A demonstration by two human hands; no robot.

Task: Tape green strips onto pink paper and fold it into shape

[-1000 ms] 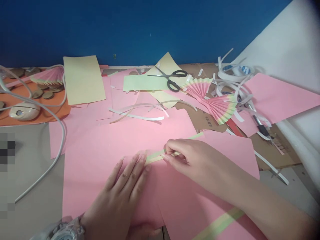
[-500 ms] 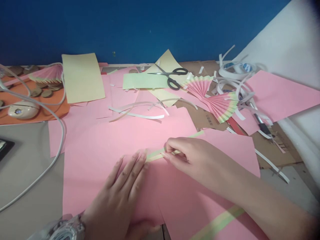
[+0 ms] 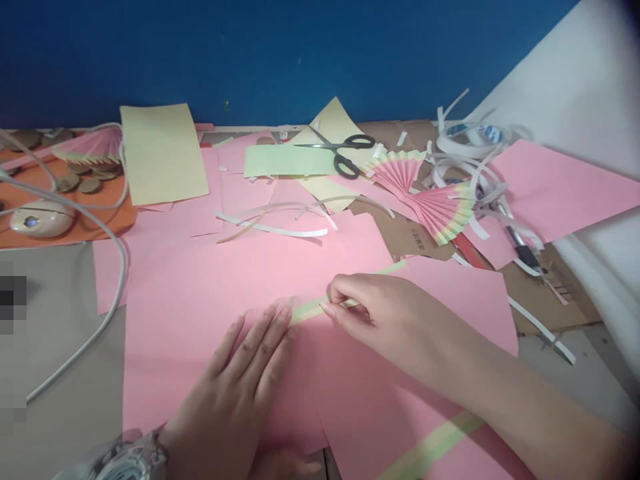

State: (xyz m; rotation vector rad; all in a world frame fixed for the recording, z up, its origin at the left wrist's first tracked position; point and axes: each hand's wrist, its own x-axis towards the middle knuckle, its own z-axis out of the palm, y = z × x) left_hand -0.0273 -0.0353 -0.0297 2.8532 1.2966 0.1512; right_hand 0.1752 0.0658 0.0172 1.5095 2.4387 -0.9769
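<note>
My left hand [image 3: 245,373] lies flat with its fingers stretched out on a large pink sheet of paper [image 3: 180,293], its fingertips beside a narrow yellow-green paper strip [image 3: 307,311]. Thumb and forefinger of my right hand [image 3: 377,310] pinch together at the strip's edge. The strip runs up and to the right beneath that hand, along the top edge of a second pink sheet [image 3: 465,307]. A matching yellow-green band [image 3: 433,448] crosses this sheet's lower edge. What lies under my right palm is hidden.
Black-handled scissors [image 3: 347,153] rest on a pale green paper piece [image 3: 285,161]. A pleated pink fan [image 3: 430,203] lies right of them, near curled white strips [image 3: 445,167] and a pen [image 3: 523,250]. Leftward are a yellow sheet [image 3: 165,157], a mouse [image 3: 43,219] and a white cable [image 3: 113,313].
Both hands keep almost the same place and pose. The whole view has shifted very slightly, with things appearing a little farther left.
</note>
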